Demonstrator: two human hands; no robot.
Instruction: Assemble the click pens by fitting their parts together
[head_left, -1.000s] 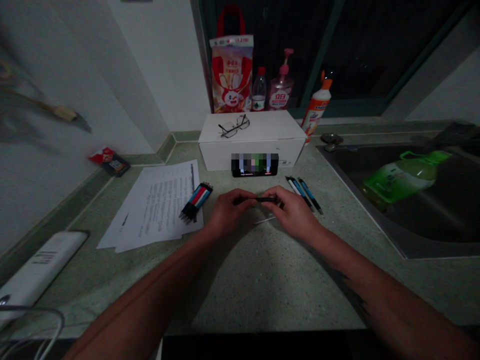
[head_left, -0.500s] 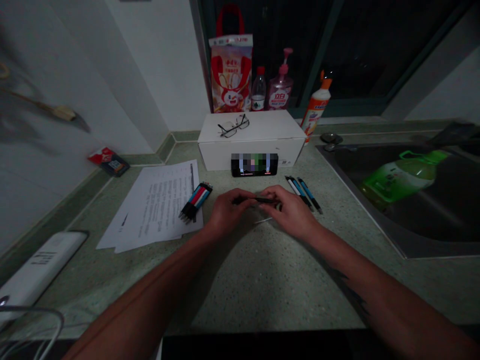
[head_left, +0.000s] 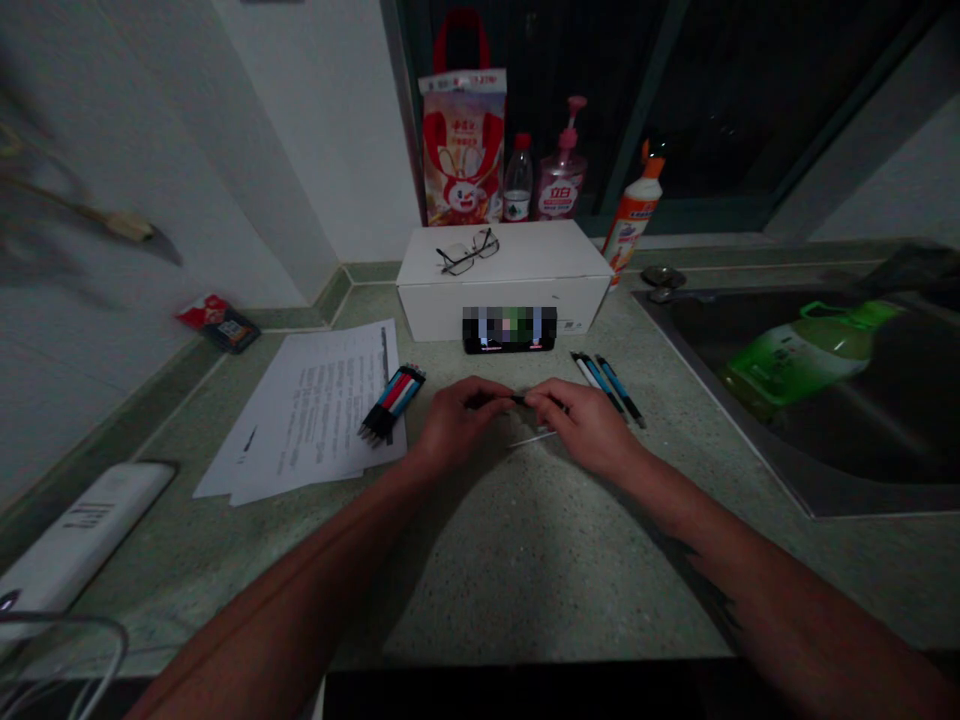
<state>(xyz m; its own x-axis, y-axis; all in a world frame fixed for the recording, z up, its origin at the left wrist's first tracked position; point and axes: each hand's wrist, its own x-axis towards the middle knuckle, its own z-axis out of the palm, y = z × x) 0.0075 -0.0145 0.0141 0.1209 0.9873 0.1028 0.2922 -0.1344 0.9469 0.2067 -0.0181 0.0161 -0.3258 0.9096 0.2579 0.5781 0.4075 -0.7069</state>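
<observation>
My left hand (head_left: 465,425) is closed, its thumb and fingers pinching one end of a small black pen part (head_left: 519,400). The other end sits between the fingertips of my right hand (head_left: 585,420), also closed, so the two hands nearly meet above the counter. Most of the part is covered by fingers. Under my right fingers lies a thin white stick like a pen refill (head_left: 531,440). Just beyond my right hand are loose blue, white and black pens (head_left: 619,392). To the left, a bundle of pens (head_left: 392,403) rests on printed sheets (head_left: 315,405).
A phone (head_left: 508,332) leans against a white box (head_left: 502,290) with eyeglasses (head_left: 469,252) on top. Bottles and a red bag (head_left: 463,150) stand behind. At right is a sink (head_left: 780,470) holding a green jug (head_left: 806,355). A white device (head_left: 90,540) with cables lies at left.
My right hand has shifted slightly left along the black pen part, and its fingers have closed nearer to my left fingertips. Less of the part shows. My left hand stays put.
</observation>
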